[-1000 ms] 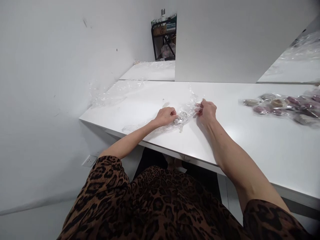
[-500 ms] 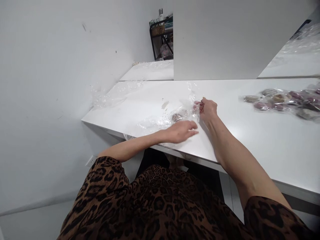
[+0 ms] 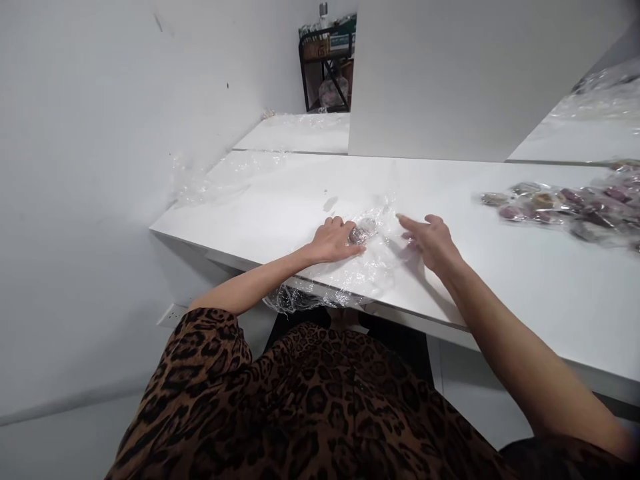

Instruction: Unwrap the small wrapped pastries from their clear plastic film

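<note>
On the white table (image 3: 280,220) lies a small round brownish object (image 3: 363,231) in clear plastic film. My left hand (image 3: 334,240) rests at its left side, fingers curled against the far side and thumb along the near side, gripping it. Loose, crinkled film (image 3: 373,267) spreads around it and hangs over the table's front edge. To the right of the film, my right hand (image 3: 433,243) is held just above the table with its fingers apart and nothing in them.
Several film-wrapped pieces, purple and brown (image 3: 565,207), lie in a cluster at the right. More clear film (image 3: 200,183) lies by the left wall. A grey-white panel (image 3: 425,80) stands behind the table, and a black shelf (image 3: 327,60) holds boxes.
My left hand has moved back left and taken hold of the wrapped round object. My right hand has let go of the film and shifted right, its fingers spreading.
</note>
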Demonstrator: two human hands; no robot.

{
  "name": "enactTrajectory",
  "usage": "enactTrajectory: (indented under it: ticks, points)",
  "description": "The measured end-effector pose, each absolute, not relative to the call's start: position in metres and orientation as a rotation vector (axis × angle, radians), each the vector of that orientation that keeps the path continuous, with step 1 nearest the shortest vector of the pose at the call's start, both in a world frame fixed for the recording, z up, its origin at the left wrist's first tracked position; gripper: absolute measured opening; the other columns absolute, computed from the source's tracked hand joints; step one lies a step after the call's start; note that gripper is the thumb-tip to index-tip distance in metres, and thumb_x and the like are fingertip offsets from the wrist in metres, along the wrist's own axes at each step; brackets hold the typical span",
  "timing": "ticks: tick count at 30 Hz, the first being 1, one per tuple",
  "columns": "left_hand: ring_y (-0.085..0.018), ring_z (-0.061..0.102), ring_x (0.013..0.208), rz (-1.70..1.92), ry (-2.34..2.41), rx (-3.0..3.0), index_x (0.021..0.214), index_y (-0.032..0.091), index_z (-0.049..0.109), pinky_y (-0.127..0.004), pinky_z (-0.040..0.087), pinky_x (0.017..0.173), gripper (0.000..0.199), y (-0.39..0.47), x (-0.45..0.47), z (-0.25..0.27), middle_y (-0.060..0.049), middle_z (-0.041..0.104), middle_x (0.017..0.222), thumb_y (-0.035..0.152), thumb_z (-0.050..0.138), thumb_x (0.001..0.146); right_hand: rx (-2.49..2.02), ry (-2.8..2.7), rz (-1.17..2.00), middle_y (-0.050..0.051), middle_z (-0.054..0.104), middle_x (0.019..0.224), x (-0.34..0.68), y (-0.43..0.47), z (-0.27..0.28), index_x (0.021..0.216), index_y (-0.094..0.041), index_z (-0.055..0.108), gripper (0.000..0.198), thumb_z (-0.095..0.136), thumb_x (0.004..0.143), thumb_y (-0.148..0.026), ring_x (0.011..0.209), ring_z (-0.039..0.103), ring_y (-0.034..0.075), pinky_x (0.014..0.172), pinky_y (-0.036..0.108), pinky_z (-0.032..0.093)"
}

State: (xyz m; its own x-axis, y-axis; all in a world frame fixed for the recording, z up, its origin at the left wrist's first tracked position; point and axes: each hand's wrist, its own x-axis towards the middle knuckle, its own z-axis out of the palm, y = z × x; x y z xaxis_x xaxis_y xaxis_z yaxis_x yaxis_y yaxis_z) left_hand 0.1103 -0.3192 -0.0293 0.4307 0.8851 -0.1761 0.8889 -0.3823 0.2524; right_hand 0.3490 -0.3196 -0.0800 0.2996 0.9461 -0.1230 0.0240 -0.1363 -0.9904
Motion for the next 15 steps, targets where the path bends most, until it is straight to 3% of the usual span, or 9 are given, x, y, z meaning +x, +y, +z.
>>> enactTrajectory:
  ticks: [2, 3, 5, 7, 13, 15]
  points:
    - [-0.034, 0.05, 0.125, 0.026, 1.521, 2.388, 0.145, 0.015, 0.05, -0.044, 0.05, 0.097, 0.064, -0.323, 0.112, -0.039, -0.019, 0.053, 0.142, 0.055, 0.054, 0.095, -1.633, -1.063, 1.006, 0.01, 0.068, 0.095, 0.349, -0.34, -0.082, 0.126, -0.017, 0.062, 0.079, 0.096, 0.059, -0.042, 0.078, 0.063, 0.023, 0.056, 0.031, 0.049]
    - [-0.033, 0.052, 0.122, 0.069, 1.524, 2.378, 0.145, 0.015, 0.049, -0.042, 0.051, 0.095, 0.06, -0.324, 0.113, -0.042, -0.019, 0.053, 0.141, 0.05, 0.052, 0.097, -1.705, -1.15, 0.997, 0.007, 0.068, 0.085, 0.349, -0.348, -0.081, 0.116, -0.016, 0.066, 0.067, 0.096, 0.06, -0.04, 0.071, 0.061, 0.02, 0.054, 0.029, 0.046]
    - [-0.029, 0.057, 0.114, 0.158, 1.535, 2.336, 0.147, 0.015, 0.046, -0.04, 0.051, 0.09, 0.055, -0.325, 0.114, -0.048, -0.019, 0.054, 0.14, 0.04, 0.048, 0.098, -1.77, -1.285, 1.019, 0.001, 0.061, 0.065, 0.348, -0.356, -0.079, 0.087, -0.016, 0.068, 0.035, 0.091, 0.067, -0.035, 0.057, 0.051, 0.014, 0.049, 0.026, 0.038]
    - [-0.028, 0.06, 0.108, 0.233, 1.554, 2.294, 0.147, 0.015, 0.045, -0.041, 0.052, 0.088, 0.052, -0.324, 0.112, -0.05, -0.019, 0.055, 0.139, 0.035, 0.045, 0.098, -1.709, -1.258, 1.05, -0.002, 0.054, 0.054, 0.345, -0.356, -0.076, 0.069, -0.017, 0.062, 0.027, 0.083, 0.077, -0.031, 0.05, 0.044, 0.01, 0.046, 0.024, 0.034]
    - [-0.03, 0.064, 0.108, 0.356, 1.54, 2.196, 0.138, 0.013, 0.054, -0.043, 0.051, 0.092, 0.047, -0.319, 0.105, -0.043, -0.018, 0.068, 0.126, 0.039, 0.036, 0.103, -1.416, -0.606, 1.2, 0.003, 0.067, 0.068, 0.33, -0.345, -0.072, 0.073, -0.019, 0.057, 0.021, 0.07, 0.089, -0.017, 0.058, 0.064, 0.013, 0.051, 0.023, 0.055]
    - [-0.029, 0.066, 0.105, 0.393, 1.549, 2.145, 0.134, 0.011, 0.058, -0.042, 0.052, 0.091, 0.046, -0.315, 0.103, -0.037, -0.018, 0.071, 0.12, 0.036, 0.032, 0.105, -1.417, -0.497, 1.23, 0.005, 0.07, 0.073, 0.325, -0.341, -0.071, 0.075, -0.02, 0.057, 0.02, 0.067, 0.092, -0.017, 0.06, 0.066, 0.014, 0.05, 0.023, 0.056]
